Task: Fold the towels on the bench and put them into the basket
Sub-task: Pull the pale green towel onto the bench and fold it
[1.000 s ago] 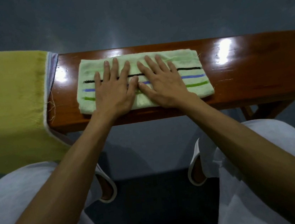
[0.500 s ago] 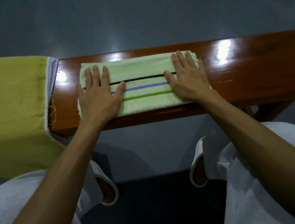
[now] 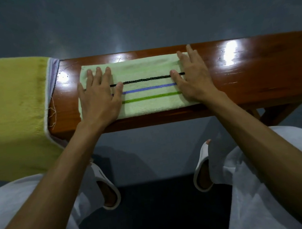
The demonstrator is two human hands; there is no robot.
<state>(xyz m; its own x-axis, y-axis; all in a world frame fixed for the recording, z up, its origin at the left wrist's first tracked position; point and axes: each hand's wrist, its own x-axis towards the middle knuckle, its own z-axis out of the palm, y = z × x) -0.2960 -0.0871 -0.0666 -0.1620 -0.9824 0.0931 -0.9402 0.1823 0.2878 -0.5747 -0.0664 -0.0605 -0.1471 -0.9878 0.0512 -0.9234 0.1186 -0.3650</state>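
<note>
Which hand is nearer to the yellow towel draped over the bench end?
Left. The left hand lies flat on the striped towel's left end, beside the yellow towel; the right hand presses the striped towel's right end, farther away.

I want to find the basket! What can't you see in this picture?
Basket: nowhere in the head view.
Striped towel ends: partly under the left hand and right hand.
Yellow towel: cut off by the left edge.
Bench: runs past the right edge.
</note>
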